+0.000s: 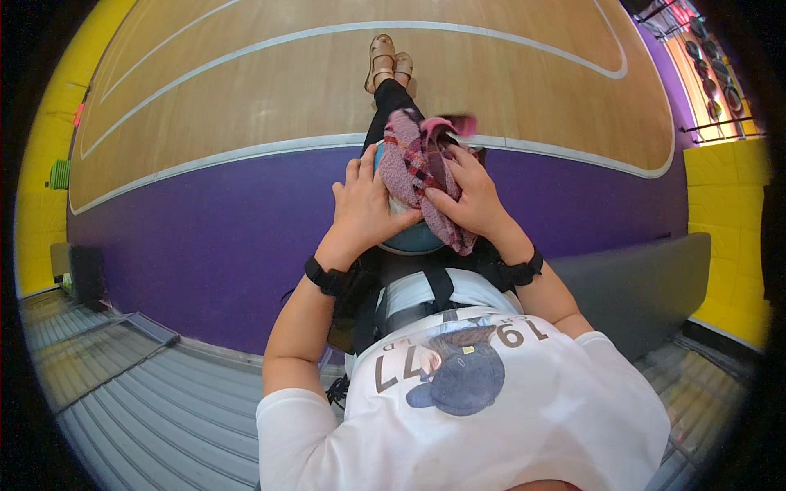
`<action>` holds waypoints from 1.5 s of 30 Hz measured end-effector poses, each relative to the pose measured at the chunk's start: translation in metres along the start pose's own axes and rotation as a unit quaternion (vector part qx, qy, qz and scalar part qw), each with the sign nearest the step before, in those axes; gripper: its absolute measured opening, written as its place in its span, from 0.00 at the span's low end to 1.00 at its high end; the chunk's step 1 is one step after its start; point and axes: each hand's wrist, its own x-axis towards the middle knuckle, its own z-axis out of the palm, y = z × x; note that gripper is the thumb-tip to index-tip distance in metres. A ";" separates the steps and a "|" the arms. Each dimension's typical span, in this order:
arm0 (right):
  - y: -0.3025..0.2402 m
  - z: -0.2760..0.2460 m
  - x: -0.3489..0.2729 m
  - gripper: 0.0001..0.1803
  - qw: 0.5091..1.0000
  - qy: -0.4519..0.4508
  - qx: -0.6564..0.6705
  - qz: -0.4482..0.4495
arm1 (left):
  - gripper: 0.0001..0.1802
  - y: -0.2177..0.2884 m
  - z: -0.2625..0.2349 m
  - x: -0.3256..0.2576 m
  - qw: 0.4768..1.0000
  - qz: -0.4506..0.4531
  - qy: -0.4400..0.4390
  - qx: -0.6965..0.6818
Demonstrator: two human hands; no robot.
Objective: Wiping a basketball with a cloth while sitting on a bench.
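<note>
A rounded blue-and-white ball (413, 239) rests on my lap, mostly covered by my hands and a cloth. My left hand (362, 200) grips its left side, fingers spread and thumb reaching across the near face. Over the top of the ball lies a fuzzy pink cloth (401, 155) with dark checked bands. It is bunched up in my right hand (473, 196), whose thumb and fingers pinch it against the ball. A bright pink end of the cloth (450, 124) is blurred by motion at the far side.
My legs stretch forward, with tan sandals (381, 61) on a wooden court floor (246, 90) marked with white lines. Purple floor (205, 237) lies nearer. A grey padded bench (630, 278) is at right, ribbed grey steps (188, 409) at left. Yellow padding (725, 221) lines the walls.
</note>
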 end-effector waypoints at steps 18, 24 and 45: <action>0.027 0.007 0.014 0.28 0.975 0.005 0.183 0.128 | 0.42 -0.087 0.027 0.021 0.923 -0.072 0.050 -0.374; 0.046 0.017 0.010 0.30 0.962 -0.002 0.219 0.164 | 0.53 -0.091 0.089 0.013 0.748 -0.098 -0.057 -0.654; -0.003 -0.006 0.003 0.28 0.999 -0.032 0.007 -0.015 | 0.66 -0.020 0.023 -0.013 0.980 -0.058 0.021 -0.191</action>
